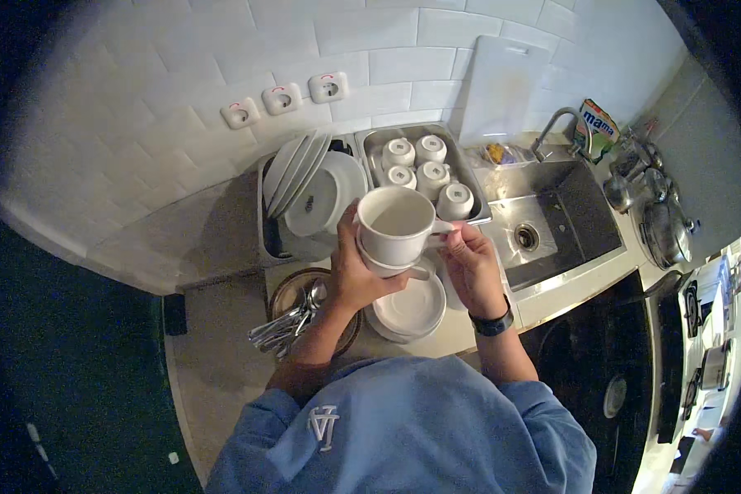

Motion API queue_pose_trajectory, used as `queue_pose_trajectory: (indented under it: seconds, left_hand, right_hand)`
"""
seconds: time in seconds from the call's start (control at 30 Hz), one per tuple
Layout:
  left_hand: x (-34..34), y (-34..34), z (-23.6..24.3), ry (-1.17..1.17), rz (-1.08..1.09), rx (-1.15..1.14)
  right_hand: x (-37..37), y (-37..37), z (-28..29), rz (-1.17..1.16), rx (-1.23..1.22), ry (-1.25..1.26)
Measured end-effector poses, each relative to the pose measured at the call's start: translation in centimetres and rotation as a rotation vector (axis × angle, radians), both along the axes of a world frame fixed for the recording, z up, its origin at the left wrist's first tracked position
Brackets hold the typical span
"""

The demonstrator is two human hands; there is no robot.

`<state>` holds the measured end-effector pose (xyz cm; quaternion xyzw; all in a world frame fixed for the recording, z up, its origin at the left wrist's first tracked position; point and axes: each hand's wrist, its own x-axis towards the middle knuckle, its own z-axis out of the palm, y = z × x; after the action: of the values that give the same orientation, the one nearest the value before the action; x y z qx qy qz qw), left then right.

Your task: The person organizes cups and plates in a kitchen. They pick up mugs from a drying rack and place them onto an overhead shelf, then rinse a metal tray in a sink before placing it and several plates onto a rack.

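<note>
Two white cups, one nested in the other, are held up in front of me. My left hand [362,276] wraps round their left side and underside, closed on the lower cup [380,266]. The thumb and fingers of my right hand [474,267] pinch the handle of the upper cup [397,244], which is upright with its mouth facing me. Beyond them, several white cups [432,176] stand upside down in a steel tray [463,160]. A stack of white plates [412,309] lies below my hands, partly hidden by them.
To the left, white plates [296,169] lean in a dish rack [273,235], with spoons and forks [284,331] in a round basket nearer me. A steel sink [502,216] with a faucet [560,119] is on the right, a white cutting board [502,86] behind, pots [667,230] beyond.
</note>
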<state>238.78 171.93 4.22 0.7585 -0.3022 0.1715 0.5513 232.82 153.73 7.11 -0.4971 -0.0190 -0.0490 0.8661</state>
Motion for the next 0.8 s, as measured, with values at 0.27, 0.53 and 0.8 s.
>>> queue_pose_trajectory:
  seconds: [0.27,0.53,0.8]
  left_hand:
    - [-0.5,-0.4,0.3,0.157,0.030,-0.124]
    - [-1.9,-0.6,1.2,0.027,0.089,-0.092]
    - [-4.0,-1.7,3.8,-0.011,0.064,-0.118]
  right_hand:
    - [-0.5,1.3,0.2,-0.052,-0.035,-0.066]
    - [-2.9,1.6,2.6,-0.147,-0.158,-0.123]
    - [-5.1,1.3,3.7,-0.218,-0.152,-0.182]
